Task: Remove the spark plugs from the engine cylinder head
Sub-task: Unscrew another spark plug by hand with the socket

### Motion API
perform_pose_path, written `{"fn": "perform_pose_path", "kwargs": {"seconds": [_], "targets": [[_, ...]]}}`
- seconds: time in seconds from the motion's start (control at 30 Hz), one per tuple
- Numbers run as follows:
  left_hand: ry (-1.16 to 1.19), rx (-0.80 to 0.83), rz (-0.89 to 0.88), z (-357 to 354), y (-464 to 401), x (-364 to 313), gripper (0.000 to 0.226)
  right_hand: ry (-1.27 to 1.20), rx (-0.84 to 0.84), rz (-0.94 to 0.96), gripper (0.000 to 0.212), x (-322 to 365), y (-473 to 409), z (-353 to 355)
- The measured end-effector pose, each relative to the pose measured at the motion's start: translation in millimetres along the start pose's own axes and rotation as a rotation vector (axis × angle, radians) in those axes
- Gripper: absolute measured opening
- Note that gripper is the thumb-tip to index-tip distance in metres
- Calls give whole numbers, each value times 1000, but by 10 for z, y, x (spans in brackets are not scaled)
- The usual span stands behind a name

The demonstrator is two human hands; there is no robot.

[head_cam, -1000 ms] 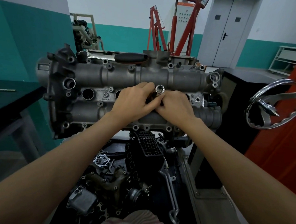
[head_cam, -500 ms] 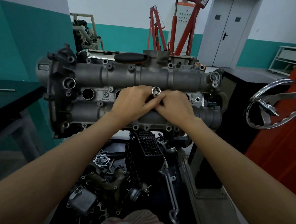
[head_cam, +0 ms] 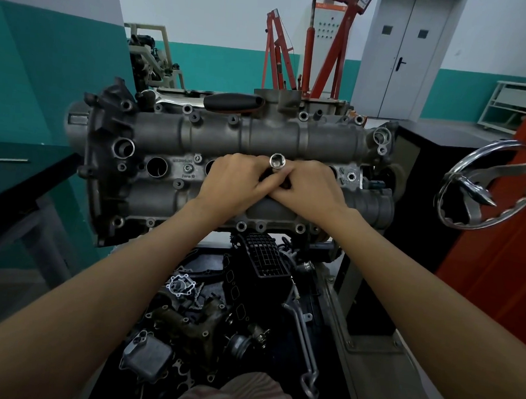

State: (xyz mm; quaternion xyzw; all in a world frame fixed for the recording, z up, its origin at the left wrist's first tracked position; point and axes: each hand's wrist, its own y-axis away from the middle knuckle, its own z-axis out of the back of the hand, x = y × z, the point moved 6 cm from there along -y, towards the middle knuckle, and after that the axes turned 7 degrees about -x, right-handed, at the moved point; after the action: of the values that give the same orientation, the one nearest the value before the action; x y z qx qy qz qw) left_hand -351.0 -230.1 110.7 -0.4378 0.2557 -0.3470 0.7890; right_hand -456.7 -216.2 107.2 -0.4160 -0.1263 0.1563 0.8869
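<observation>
Workshop unchanged: left hand point(head_cam: 236, 182) and right hand point(head_cam: 311, 187) still pinch socket point(head_cam: 277, 161), slightly lower

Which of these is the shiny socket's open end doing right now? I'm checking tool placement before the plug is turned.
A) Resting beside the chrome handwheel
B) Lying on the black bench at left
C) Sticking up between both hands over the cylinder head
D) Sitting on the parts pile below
C: the socket pokes up between the left hand and right hand, both gripping it over the cylinder head.
</observation>
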Motion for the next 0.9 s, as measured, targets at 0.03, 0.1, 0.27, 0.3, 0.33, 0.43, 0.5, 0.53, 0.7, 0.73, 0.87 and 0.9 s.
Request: {"fn": "perform_pose_path", "kwargs": {"seconds": [0.03,0.1,0.27,0.3,0.33,0.43,0.5,0.53,0.7,0.73,0.87,0.9], "targets": [[-2,-2,7,0,-1,7,45,-22,-14,-7,21,3,0,15],[5,-14,6,1,1,4,44,-24,-15,-11,17,12,4,19],[-4,22,5,-21,2,-20,47,16,-19,40,15,28,8,9],[-8,14,0,-15,2,-24,45,29,-7,41,17,24,4,-9],[-10,5,-5,-6,3,-30,43,38,1,42,19,18,2,-26],[-18,1,-6,-10,5,-34,41,27,-10,35,24,4,-5,-27],[-28,13,8,-26,2,-5,43,36,4,17,28,-8,-2,-34],[-40,20,22,-31,-2,16,45,42,13,12,29,-13,-1,-41],[-57,32,36,-34,-7,34,54,50,13,-1,28,-20,-9,-37],[-54,32,30,-27,-7,18,57,52,9,6,26,-9,-3,-29],[-37,22,9,-1,-4,-38,56,61,3,35,17,21,6,-8],[-34,13,2,5,-1,-48,52,70,16,31,18,15,3,-30]]}}
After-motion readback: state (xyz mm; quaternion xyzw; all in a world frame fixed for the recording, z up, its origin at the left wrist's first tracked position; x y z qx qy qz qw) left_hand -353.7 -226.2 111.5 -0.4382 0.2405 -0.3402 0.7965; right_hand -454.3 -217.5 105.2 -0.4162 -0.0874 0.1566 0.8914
